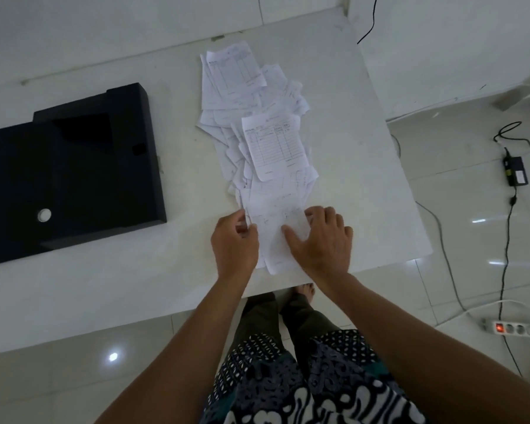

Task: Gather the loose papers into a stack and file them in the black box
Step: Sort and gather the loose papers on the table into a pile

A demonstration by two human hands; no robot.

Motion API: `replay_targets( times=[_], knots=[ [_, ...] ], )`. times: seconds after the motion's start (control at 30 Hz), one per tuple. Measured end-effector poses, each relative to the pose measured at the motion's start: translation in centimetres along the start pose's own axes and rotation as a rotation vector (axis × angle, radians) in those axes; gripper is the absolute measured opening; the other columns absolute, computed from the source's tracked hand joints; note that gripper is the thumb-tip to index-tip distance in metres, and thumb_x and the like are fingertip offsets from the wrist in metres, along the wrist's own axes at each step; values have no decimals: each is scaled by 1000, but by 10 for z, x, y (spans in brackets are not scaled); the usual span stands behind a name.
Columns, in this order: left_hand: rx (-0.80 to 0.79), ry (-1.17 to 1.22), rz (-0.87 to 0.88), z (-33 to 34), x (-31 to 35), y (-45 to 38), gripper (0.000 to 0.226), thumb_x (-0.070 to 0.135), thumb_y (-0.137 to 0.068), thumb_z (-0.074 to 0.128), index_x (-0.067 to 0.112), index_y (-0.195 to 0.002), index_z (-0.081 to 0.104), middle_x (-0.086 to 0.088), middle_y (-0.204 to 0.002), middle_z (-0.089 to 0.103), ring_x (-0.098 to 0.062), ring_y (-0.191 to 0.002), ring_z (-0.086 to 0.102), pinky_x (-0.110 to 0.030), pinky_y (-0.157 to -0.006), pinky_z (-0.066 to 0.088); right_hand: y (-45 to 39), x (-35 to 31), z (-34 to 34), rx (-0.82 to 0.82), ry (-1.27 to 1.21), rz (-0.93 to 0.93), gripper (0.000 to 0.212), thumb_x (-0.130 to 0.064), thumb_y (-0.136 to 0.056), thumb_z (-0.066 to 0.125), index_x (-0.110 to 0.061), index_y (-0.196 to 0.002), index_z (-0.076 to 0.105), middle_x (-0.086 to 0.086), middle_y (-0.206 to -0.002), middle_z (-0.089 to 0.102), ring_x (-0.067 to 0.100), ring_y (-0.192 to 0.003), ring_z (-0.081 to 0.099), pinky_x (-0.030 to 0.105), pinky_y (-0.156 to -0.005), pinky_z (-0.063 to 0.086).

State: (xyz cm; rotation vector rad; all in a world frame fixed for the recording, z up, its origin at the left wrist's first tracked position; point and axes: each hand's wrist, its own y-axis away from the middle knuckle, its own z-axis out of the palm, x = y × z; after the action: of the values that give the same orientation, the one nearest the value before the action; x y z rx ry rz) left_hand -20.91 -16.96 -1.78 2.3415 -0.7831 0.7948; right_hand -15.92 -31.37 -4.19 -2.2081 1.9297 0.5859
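A: Head view, looking straight down, and the loose papers (257,130) are strewn across the white table (104,286) in one long trail, its long axis running from the far edge toward the person.

B: Any writing on them?

A: Printed forms with ruled grids and a header line, on the top sheet (274,146) and on the one at the far end (234,68). The print is too small and blurred to read. No brand I can make out.

B: And the hands?

A: Both are at the near end of that trail. The left hand (233,240) is on the left edge of the nearest sheet (276,240), fingertips curled in against the paper's edge; it looks like a pinch. The right hand (322,237) lies flat on the same sheet's right side, fingers spread and pressing down, thumb stretched across the paper.

B: So the sheet sits between them?

A: Yes, lengthwise toward the person, its near corner just beside the table's near edge.

B: The black box?

A: The black box (74,166) lies flat to the left of the papers, apart from them, a round pale button (44,215) on its near part. Right of the papers, off the table, a power strip (514,328) with a red light sits on the floor.
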Motion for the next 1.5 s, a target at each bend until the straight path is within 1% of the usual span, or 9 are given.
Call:
replay_targets(
  times=[0.27, 0.37, 0.53, 0.7, 0.83, 1.03, 1.2, 1.33, 1.5],
  knots=[
    [55, -75, 74, -16, 7, -30, 50, 26, -97, 60, 9, -142, 50, -8, -143, 52, -22, -134, 47, -31, -111, 38, -36, -13, -7, 90, -92, 221, 73, -62, -93, 48, -13, -146, 40, 5, -147, 43, 25, -138, 36, 48, -110, 29],
    [-11, -126, 93, -15, 10, -52, 58, 50, -93, 47, 3, -125, 58, -13, -127, 63, -31, -121, 57, -45, -103, 49, -55, -21, -7, 64, -80, 182, 67, -60, -92, 49, -14, -141, 46, 4, -145, 45, 26, -136, 38, 48, -110, 29],
    [0, -187, 152, -11, 25, -62, 35, 42, -95, 54, 12, -107, 69, -3, -102, 69, -21, -99, 63, -32, -82, 49, -60, -38, -2, 68, -126, 150, 53, -57, -92, 52, -19, -128, 54, 0, -130, 52, 22, -119, 48, 41, -100, 35],
    [-44, -161, 178, -17, 43, -91, 45, 37, -99, 54, 10, -136, 56, -7, -132, 61, -21, -122, 56, -26, -94, 40, -88, -35, -7, 72, -115, 208, 57, -56, -94, 49, -19, -137, 49, 4, -135, 48, 26, -124, 45, 43, -101, 35],
    [-173, -140, 234, -6, 50, -113, 28, 36, -98, 51, 22, -117, 66, 0, -110, 66, -18, -104, 63, -25, -84, 46, -99, -57, -2, 34, -103, 157, 52, -55, -93, 52, -19, -131, 53, 4, -128, 52, 26, -119, 47, 42, -97, 37],
    [-110, -60, 163, -15, 41, -122, 45, 27, -96, 63, 16, -139, 54, -3, -130, 57, -16, -115, 58, -27, -95, 48, -97, -47, -4, 94, -132, 287, 63, -58, -92, 51, -20, -141, 47, 2, -136, 47, 25, -126, 44, 43, -103, 34],
    [-223, -95, 268, -12, 45, -125, 32, 24, -91, 66, 21, -124, 64, 0, -114, 57, -10, -93, 60, -23, -85, 50, -95, -56, -2, 6, -55, 121, 64, -56, -90, 53, -26, -146, 42, 2, -135, 44, 25, -125, 41, 41, -101, 33],
    [-145, -119, 212, -24, 30, -104, 48, 32, -94, 65, 14, -137, 53, -4, -129, 56, -17, -112, 58, -28, -92, 48, -76, -47, -9, 35, -68, 202, 85, -70, -84, 53, -21, -150, 34, 2, -144, 41, 25, -131, 38, 45, -106, 32],
    [-111, -537, 503, -32, -19, -69, 56, 41, -94, 60, 12, -141, 50, -8, -147, 48, -27, -139, 39, -45, -111, 35, -16, -22, 1, -30, 135, 119, 98, -81, -79, 46, -16, -151, 30, 5, -157, 30, 27, -145, 26, 51, -117, 24]
  ],
)
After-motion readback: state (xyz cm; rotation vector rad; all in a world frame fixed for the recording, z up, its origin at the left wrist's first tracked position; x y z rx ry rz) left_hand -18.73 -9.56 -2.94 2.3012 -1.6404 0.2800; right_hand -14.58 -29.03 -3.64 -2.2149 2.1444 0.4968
